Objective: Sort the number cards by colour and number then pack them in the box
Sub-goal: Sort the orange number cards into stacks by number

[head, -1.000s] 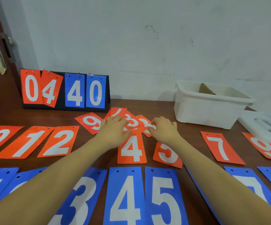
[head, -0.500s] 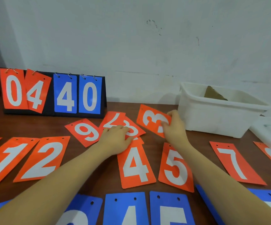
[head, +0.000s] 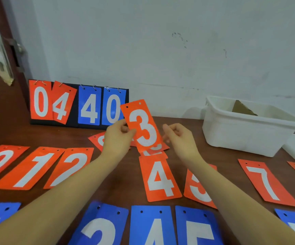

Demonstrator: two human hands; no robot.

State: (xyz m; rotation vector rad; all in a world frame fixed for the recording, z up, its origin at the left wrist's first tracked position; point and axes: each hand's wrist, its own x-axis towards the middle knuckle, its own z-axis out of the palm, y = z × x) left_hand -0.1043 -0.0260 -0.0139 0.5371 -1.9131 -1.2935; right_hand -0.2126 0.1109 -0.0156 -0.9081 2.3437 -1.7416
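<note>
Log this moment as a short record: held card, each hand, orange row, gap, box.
held card: orange 3 card, lifted off the table, tilted
left hand: left hand pinches the card's left edge
right hand: right hand beside the card's right edge, fingers curled; contact unclear
orange row: 0, 1, 2, then 4, 5, 7
gap: between 2 and 4
box: white box, open, at right

head cam | faces fwd-down; close over table (head: pixel 118 190) | toward wall (head: pixel 160 41)
</note>
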